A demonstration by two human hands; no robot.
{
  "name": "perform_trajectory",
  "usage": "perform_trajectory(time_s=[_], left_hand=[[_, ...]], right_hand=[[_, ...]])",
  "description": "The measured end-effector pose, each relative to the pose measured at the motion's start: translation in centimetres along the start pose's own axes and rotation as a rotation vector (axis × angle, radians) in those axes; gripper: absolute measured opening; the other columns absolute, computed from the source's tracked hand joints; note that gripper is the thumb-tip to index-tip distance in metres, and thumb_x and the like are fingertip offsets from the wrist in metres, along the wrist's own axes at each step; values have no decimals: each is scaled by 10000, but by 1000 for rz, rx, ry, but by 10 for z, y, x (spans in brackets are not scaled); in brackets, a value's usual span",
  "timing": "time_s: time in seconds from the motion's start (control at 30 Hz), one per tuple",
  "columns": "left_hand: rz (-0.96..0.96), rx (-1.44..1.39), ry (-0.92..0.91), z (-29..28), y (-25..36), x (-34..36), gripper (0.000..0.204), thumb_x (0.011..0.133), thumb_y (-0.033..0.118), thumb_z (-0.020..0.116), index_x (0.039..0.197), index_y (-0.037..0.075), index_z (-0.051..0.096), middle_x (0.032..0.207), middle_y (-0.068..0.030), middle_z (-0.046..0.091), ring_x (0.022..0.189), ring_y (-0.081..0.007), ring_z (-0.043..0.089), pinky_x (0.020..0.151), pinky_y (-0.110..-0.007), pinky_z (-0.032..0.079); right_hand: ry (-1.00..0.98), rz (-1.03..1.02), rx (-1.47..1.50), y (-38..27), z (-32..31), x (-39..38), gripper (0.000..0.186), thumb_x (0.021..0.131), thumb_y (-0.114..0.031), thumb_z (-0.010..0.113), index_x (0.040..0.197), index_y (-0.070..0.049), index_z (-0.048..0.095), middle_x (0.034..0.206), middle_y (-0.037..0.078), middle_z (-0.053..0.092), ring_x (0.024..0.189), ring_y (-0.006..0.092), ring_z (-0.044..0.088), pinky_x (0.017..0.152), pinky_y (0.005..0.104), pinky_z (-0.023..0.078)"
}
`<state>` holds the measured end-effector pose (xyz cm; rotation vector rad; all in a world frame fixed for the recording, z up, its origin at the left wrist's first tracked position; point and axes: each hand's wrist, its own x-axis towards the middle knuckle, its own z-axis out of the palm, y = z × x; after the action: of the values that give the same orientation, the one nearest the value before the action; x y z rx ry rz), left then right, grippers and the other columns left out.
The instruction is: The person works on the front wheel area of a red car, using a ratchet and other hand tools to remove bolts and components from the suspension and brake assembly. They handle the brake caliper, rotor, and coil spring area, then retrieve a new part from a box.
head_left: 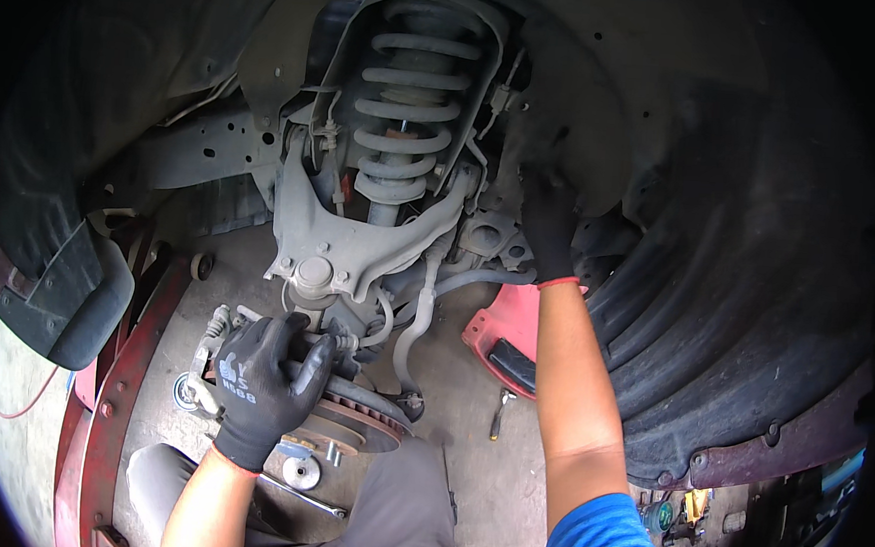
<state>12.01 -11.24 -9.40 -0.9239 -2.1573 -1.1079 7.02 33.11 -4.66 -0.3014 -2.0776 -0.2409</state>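
Note:
My left hand [276, 369], in a black glove, is curled over the upper edge of the brake disc [363, 419], its thumb lying along the rim. The fingertips are hidden behind the disc and beside the steering knuckle [340, 313]. Above it sits the grey upper control arm [359, 244] with a round ball joint cap [314, 271]. A coil spring [413, 107] stands upright behind the arm. My right hand [551, 215], gloved in black with a red cuff, reaches up into shadow right of the control arm; its fingers are too dark to make out.
Ribbed black wheel-arch liner [725, 321] curves round the right side. A pink-red tray [506, 328] and a small tool [500, 415] lie on the floor. A wrench [304, 494] rests near my knees, beside a round metal part [301, 472]. A red metal beam [125, 385] runs along the left.

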Motion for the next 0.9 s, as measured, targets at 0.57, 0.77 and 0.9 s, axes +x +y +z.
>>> perform_trajectory(time_s=[0.57, 0.77, 0.9], left_hand=[[-25, -89, 2, 14, -6, -8, 202, 954, 108, 687, 1054, -67, 697, 872, -141, 712, 797, -180, 693, 742, -304, 534], [11, 40, -17, 15, -12, -12, 295, 1015, 115, 500, 1119, -83, 692, 1025, -169, 732, 839, -205, 681, 770, -312, 535], [58, 143, -4, 15, -22, -14, 335, 1056, 169, 488, 1172, -72, 691, 1072, -149, 745, 782, -176, 663, 715, -304, 522]], right_hand=[[-627, 681, 685, -18, 30, -424, 104, 865, -153, 695, 890, -56, 669, 877, 181, 698, 846, 373, 687, 713, 467, 516], [-1076, 603, 198, -42, 21, -570, 257, 809, -202, 703, 1037, -84, 715, 972, 180, 711, 928, 401, 683, 831, 495, 553], [-942, 516, 234, -70, 46, -570, 366, 825, -224, 706, 1169, -98, 694, 1156, 195, 689, 1057, 401, 660, 903, 491, 534]])
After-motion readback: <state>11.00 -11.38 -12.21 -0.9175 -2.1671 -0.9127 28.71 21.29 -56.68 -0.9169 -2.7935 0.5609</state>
